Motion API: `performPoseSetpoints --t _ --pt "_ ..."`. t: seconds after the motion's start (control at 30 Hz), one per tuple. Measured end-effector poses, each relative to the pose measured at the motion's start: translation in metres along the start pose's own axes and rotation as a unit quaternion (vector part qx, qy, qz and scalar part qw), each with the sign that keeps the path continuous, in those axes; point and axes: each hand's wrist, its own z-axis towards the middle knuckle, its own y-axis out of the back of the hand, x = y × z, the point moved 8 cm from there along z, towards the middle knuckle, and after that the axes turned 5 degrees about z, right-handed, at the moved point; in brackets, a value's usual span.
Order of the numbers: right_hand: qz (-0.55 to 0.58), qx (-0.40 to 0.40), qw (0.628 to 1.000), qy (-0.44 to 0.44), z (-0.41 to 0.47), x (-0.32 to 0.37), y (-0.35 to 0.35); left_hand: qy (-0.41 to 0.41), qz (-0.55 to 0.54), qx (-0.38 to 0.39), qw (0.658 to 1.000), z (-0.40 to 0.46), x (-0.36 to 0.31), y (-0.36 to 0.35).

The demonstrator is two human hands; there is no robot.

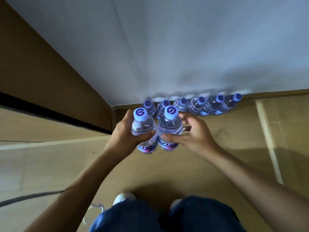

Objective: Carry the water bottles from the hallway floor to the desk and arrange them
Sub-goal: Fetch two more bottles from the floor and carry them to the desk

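Observation:
Two clear water bottles with pale blue caps are lifted side by side above the hallway floor. My left hand [124,134] grips the left bottle [143,127] around its body. My right hand [192,134] holds the right bottle [169,126], thumb across its front and fingers curled behind it. Behind them, several more bottles [195,104] of the same kind stand upright in a row on the floor against the white wall [167,47].
A brown wooden door frame [55,84] meets the wall at the left corner. The floor [217,164] is tan with pale strips. My legs in dark trousers and white shoes [123,197] are at the bottom. A cable [25,196] lies at lower left.

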Motion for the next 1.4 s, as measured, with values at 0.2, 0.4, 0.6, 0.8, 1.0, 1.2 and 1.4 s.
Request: performPoseSetpoints --t 0.2,0.4,0.6,0.8,1.0,1.2,1.4 --pt "0.033 0.042 0.998 0.026 -0.061 0.176 0.035 0.002 -0.046 -0.016 0.999 -0.060 -0.142 0.114" --pt "0.031 0.082 0.994 0.065 -0.120 0.350 0.061 -0.001 -0.077 -0.047 0.996 -0.131 -0.274 0.227" --pt "0.000 0.145 0.983 0.110 -0.175 0.495 0.061 0.025 -0.099 -0.116 0.988 -0.217 -0.364 0.325" --pt "-0.015 0.214 0.963 0.164 -0.220 0.599 0.019 0.051 -0.097 -0.223 0.969 -0.308 -0.399 0.410" --pt "-0.019 0.302 0.928 0.216 -0.273 0.660 -0.079 0.086 -0.109 -0.347 0.928 -0.419 -0.380 0.480" --pt "-0.054 0.378 0.890 0.249 -0.322 0.696 -0.218 0.143 -0.086 -0.445 0.880 -0.533 -0.309 0.540" --pt "-0.073 0.447 0.848 0.274 -0.370 0.743 -0.380 0.189 -0.059 -0.524 0.829 -0.643 -0.236 0.635"
